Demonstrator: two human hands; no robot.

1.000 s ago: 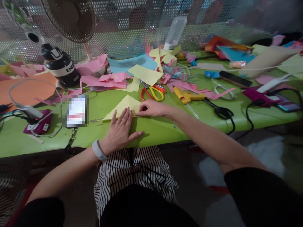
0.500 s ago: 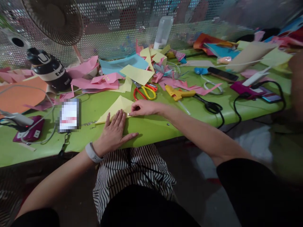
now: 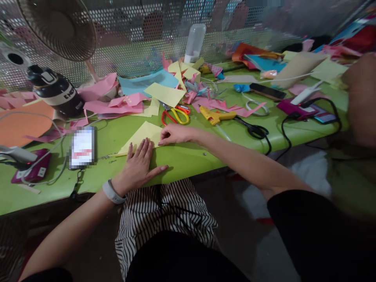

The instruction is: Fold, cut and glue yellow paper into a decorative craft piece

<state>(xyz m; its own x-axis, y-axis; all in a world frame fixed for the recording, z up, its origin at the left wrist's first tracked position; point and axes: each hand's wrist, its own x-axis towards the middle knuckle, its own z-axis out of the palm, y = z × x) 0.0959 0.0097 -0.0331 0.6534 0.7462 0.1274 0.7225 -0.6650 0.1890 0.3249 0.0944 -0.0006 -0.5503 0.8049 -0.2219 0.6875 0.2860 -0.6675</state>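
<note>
A sheet of yellow paper (image 3: 143, 132), folded to a triangle, lies on the green table near its front edge. My left hand (image 3: 137, 163) rests flat on the paper's lower edge, fingers stretched and thumb apart. At the paper's right corner, the curled fingers and thumb of my right hand (image 3: 173, 135) close on the edge; that corner is partly hidden by the hand. Just behind my right hand lie scissors (image 3: 179, 116) with red and yellow handles. A yellow glue gun (image 3: 216, 115) is farther right.
A phone (image 3: 83, 147) and a purple power bank (image 3: 32, 168) lie on the left. Behind them stand a black bottle (image 3: 57, 92) and a fan (image 3: 63, 29). Paper scraps, blue paper (image 3: 147, 82) and a clear bottle (image 3: 195, 43) are at the back. Cables trail right, near another person's arm (image 3: 362, 98).
The view has shifted slightly, so the table's things sit a little farther left. Both hands keep nearly the same place on the folded yellow paper.
</note>
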